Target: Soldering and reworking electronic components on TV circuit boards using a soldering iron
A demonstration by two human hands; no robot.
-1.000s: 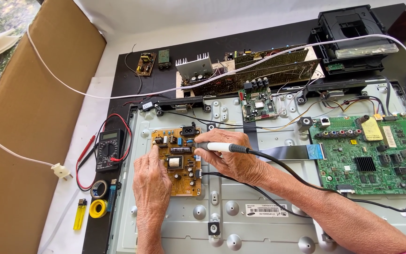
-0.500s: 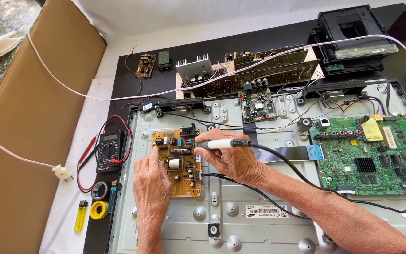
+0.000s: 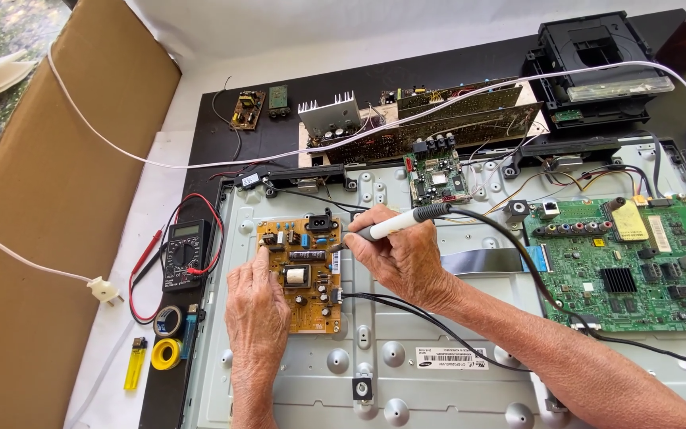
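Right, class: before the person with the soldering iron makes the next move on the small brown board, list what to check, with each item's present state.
1. Left hand steadying the brown circuit board: ok, it rests on the left edge.
2. Soldering iron gripped in the right hand: ok.
3. Tip on the intended joint: cannot tell, too small.
4. Iron's black cable clear of the tip: ok, it trails away to the right.
5. Multimeter within reach: ok, beside the board's left.
6. Iron hot: cannot tell.
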